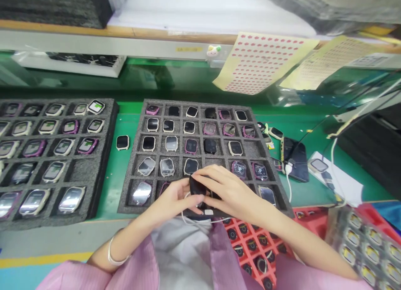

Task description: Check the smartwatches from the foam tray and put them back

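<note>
Both hands meet over the near middle of a grey foam tray [122, 200] full of smartwatch cases. Between them is a black smartwatch case [196, 187], tilted and partly covered by fingers. My left hand [176, 199] pinches its left and lower side with thumb and fingers. My right hand [226, 189] is curled over its right side, fingertips on its upper edge. A thin white cable [189, 220] loops from under my left hand along the tray's near edge. What the cable ends in is hidden by my fingers. White, purple and black watch cases [167, 167] sit in compartments around my hands.
Another foam tray [106, 156] of watches stands at left, with a lone watch [123, 142] between the trays. Right of them lie a phone [296, 158], cables and loose watches. Nearer are a red tray [230, 248] and a clear blister tray [360, 244]. A shelf [150, 33] overhangs the back.
</note>
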Tool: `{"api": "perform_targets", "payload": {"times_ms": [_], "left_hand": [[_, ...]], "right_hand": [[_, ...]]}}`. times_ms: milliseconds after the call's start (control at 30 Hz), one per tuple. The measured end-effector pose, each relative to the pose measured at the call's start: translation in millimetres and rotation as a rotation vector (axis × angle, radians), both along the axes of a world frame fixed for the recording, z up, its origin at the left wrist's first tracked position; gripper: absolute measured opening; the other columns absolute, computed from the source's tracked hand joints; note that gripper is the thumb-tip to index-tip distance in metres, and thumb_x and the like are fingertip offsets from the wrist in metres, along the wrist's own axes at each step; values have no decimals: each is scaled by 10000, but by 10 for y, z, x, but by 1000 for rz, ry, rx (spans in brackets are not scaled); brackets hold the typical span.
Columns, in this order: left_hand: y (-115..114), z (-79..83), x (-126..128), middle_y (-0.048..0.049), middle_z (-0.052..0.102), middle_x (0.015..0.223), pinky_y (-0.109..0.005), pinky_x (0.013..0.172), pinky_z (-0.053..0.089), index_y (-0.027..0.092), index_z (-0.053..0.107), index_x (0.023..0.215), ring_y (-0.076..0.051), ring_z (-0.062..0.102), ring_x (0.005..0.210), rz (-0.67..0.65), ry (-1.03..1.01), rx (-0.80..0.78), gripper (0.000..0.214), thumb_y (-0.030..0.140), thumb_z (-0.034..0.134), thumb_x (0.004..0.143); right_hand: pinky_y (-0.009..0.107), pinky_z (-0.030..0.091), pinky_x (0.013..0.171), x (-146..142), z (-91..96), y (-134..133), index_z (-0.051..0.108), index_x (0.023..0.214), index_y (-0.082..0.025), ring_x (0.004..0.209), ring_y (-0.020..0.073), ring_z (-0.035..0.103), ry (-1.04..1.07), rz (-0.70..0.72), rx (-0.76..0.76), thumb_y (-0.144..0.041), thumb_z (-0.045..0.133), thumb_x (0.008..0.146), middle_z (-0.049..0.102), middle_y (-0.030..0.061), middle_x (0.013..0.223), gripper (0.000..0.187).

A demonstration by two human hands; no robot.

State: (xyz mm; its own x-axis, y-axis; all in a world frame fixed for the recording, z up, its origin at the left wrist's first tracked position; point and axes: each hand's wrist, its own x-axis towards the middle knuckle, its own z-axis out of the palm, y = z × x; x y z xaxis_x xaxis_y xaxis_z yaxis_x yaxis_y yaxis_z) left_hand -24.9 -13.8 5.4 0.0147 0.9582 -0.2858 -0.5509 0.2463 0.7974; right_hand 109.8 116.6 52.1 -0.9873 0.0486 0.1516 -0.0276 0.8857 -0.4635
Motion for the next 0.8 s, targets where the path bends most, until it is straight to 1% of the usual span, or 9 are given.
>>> {"api": "perform_targets", "payload": {"times_ms": [133,233,300,400,467,533,633,733,800], "left_hand": [[15,-4,31,-66,638,891,-251,625,602,84,604,1097,-159,635,799,50,5,-38,346,263,680,811],[17,-4,48,-51,619,821,-235,579,594,76,614,1043,-150,625,749,58,21,-53,331,287,689,800],[12,-4,52,-44,613,806,-244,591,596,81,618,1033,-153,628,752,54,29,-57,330,304,688,800],[-3,-4,49,-42,617,801,-269,620,600,88,623,1035,-161,635,753,55,50,-64,345,333,688,801],[-12,-3,42,-56,637,844,-288,646,600,98,621,1069,-176,646,787,51,58,-54,370,353,680,808],[-16,-3,33,-85,659,955,-311,696,597,115,609,1120,-211,652,887,30,40,-24,403,361,681,809],[-17,-13,19,-107,660,1087,-340,834,556,131,598,1149,-250,618,1050,2,5,30,432,312,725,777],[-23,-40,11,-92,664,1085,-338,897,509,144,595,1148,-230,625,1037,-4,-19,40,482,221,787,713],[-30,-56,7,-80,648,1104,-343,872,512,164,587,1158,-213,642,975,-21,-45,26,535,193,813,675]], "right_hand": [[447,496,841,4,-63,-5,583,1174,-122,985,265,553,12,-56,-36,-257,577,908,622,130,1068,298],[450,501,834,26,-125,-29,587,1171,-132,967,259,559,45,-95,-107,-248,616,881,621,125,1052,314],[433,514,828,34,-157,-44,590,1173,-142,957,249,567,77,-117,-158,-243,634,867,623,119,1047,325],[417,525,824,38,-168,-47,590,1189,-150,958,244,577,114,-130,-188,-239,641,861,630,118,1040,344],[407,527,827,38,-157,-31,593,1196,-153,968,242,582,120,-127,-214,-228,643,856,633,115,1042,352],[388,533,819,38,-141,-3,602,1187,-160,964,233,596,112,-132,-268,-212,648,844,640,105,1038,350],[370,537,819,38,-122,28,618,1160,-170,950,223,617,98,-153,-338,-204,667,825,648,97,1034,340],[367,538,819,35,-98,13,611,1160,-164,951,224,615,104,-159,-336,-213,680,826,641,108,1041,344],[394,536,811,30,-73,-16,602,1166,-153,946,237,605,86,-150,-253,-232,670,841,638,119,1037,341]]}}
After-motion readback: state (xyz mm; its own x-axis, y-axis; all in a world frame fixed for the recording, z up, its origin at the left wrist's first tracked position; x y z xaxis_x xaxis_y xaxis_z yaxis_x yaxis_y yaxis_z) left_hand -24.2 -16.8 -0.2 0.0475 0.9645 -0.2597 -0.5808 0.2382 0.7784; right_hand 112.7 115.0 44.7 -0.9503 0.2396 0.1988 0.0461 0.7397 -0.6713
